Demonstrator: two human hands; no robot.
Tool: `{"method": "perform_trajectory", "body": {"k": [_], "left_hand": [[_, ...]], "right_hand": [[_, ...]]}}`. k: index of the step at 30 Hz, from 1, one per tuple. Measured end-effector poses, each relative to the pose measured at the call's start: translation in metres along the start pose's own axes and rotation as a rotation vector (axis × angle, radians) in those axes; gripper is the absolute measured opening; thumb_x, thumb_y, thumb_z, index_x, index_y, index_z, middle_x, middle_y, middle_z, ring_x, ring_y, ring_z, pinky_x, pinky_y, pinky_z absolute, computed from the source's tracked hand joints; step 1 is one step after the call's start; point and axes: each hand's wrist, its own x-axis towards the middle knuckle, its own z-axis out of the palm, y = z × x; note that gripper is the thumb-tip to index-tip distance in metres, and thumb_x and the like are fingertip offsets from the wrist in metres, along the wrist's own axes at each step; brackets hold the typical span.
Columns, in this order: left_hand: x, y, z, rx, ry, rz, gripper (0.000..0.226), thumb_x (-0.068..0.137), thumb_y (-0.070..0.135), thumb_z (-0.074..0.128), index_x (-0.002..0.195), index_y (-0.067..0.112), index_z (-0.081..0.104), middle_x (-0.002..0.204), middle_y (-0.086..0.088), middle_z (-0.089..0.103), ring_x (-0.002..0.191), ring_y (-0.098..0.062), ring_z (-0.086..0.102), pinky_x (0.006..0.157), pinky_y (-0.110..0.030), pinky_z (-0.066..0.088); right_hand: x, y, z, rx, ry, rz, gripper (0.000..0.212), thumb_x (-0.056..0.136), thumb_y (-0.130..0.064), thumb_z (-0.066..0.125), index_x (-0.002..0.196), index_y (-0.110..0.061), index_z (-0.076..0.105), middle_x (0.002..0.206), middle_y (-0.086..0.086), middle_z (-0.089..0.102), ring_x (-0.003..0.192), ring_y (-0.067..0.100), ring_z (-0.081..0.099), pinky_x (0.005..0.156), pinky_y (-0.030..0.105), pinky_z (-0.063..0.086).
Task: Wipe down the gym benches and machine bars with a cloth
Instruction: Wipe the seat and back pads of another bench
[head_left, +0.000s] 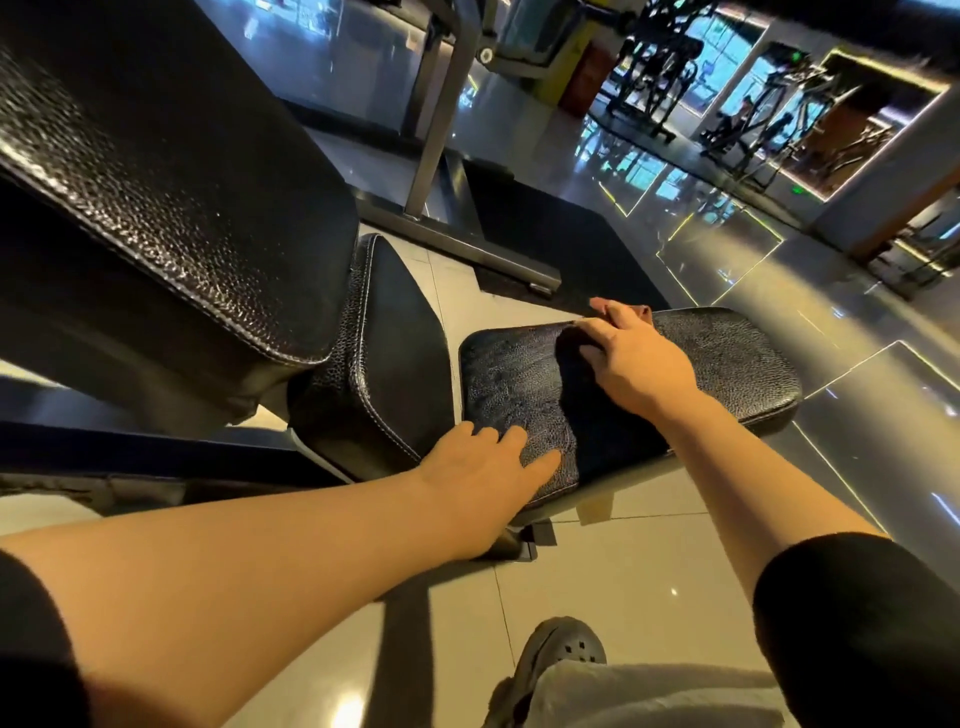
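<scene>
- Head view shows us leaning over a black padded seat pad of a gym machine, with both bare forearms reaching forward.
- Our left hand lies flat on the near left corner of the seat pad, fingers straight and spread, holding nothing.
- Our right hand rests on the far middle of the same pad, fingers bent downward over a dark cloth and pressing it against the pad.
- We see the cloth spread as a dark patch across the pad's middle, running from under the right hand toward the near edge; its exact outline is hard to tell against the black leather.
- We see a second, tilted black pad just left of the seat pad, and a large textured backrest above it.
- Below, our grey perforated shoe stands on the glossy tiled floor.
- Farther back, a grey metal frame rises from the floor.
</scene>
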Motion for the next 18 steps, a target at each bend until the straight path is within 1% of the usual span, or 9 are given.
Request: {"method": "perform_trajectory", "body": {"k": [2,5,8,9,11,14,16,18], "left_hand": [[-0.001,-0.003,0.002,-0.005,0.01,-0.002,0.081,0.094,0.023,0.055,0.153,0.022,0.0,0.143,-0.017,0.03,0.117,-0.033,0.045,0.094,-0.039,0.037],[-0.001,-0.003,0.001,-0.016,0.002,-0.008,0.08,0.093,0.024,0.059,0.152,0.022,0.006,0.14,-0.016,0.034,0.115,-0.031,0.048,0.093,-0.039,0.04],[-0.001,0.004,-0.001,-0.004,-0.014,0.001,0.08,0.094,0.027,0.058,0.153,0.018,0.005,0.14,-0.018,0.033,0.114,-0.032,0.047,0.09,-0.039,0.04],[-0.002,0.007,-0.001,-0.003,-0.011,0.003,0.081,0.094,0.028,0.057,0.153,0.017,0.004,0.14,-0.019,0.033,0.114,-0.033,0.047,0.089,-0.039,0.039],[-0.002,0.01,-0.001,-0.006,0.004,0.001,0.083,0.094,0.031,0.057,0.154,0.015,0.002,0.14,-0.019,0.032,0.115,-0.033,0.046,0.09,-0.039,0.037],[0.0,0.013,-0.001,-0.011,0.048,-0.003,0.079,0.092,0.029,0.06,0.152,0.014,0.01,0.139,-0.017,0.034,0.116,-0.032,0.047,0.095,-0.039,0.037],[0.003,0.016,-0.001,-0.023,0.083,0.001,0.074,0.09,0.024,0.06,0.149,0.014,0.017,0.139,-0.016,0.035,0.117,-0.032,0.047,0.098,-0.041,0.039],[0.007,0.018,-0.004,-0.045,0.118,0.01,0.069,0.09,0.022,0.06,0.147,0.014,0.022,0.138,-0.015,0.037,0.116,-0.031,0.047,0.098,-0.041,0.039]], "right_hand": [[-0.009,-0.015,0.008,-0.029,0.019,-0.046,0.041,0.099,-0.035,0.047,0.139,-0.026,0.049,0.15,-0.001,0.032,0.133,0.027,0.038,0.1,0.045,0.046],[-0.03,-0.046,0.018,-0.022,-0.061,-0.242,0.043,0.099,-0.035,0.045,0.142,-0.029,0.045,0.153,-0.002,0.029,0.136,0.024,0.035,0.102,0.044,0.043],[-0.04,-0.044,0.005,-0.047,-0.122,-0.333,0.044,0.101,-0.037,0.042,0.145,-0.032,0.041,0.157,-0.008,0.023,0.139,0.021,0.031,0.1,0.043,0.044],[-0.04,-0.034,-0.003,-0.059,-0.137,-0.321,0.044,0.102,-0.037,0.042,0.145,-0.034,0.041,0.158,-0.011,0.022,0.139,0.02,0.03,0.1,0.043,0.045],[-0.039,-0.006,-0.017,-0.055,-0.126,-0.216,0.041,0.101,-0.036,0.044,0.142,-0.036,0.044,0.157,-0.012,0.024,0.139,0.021,0.032,0.101,0.045,0.045],[-0.045,0.027,-0.026,-0.02,0.032,-0.023,0.037,0.099,-0.031,0.049,0.136,-0.029,0.052,0.153,-0.003,0.033,0.134,0.028,0.038,0.096,0.046,0.048],[-0.056,0.021,-0.021,-0.047,0.1,0.0,0.036,0.097,-0.031,0.05,0.133,-0.026,0.054,0.147,0.0,0.038,0.128,0.029,0.041,0.091,0.045,0.051],[-0.072,-0.002,-0.012,-0.054,0.093,-0.083,0.038,0.094,-0.031,0.051,0.132,-0.025,0.055,0.145,0.0,0.039,0.126,0.028,0.043,0.09,0.042,0.052]]}}
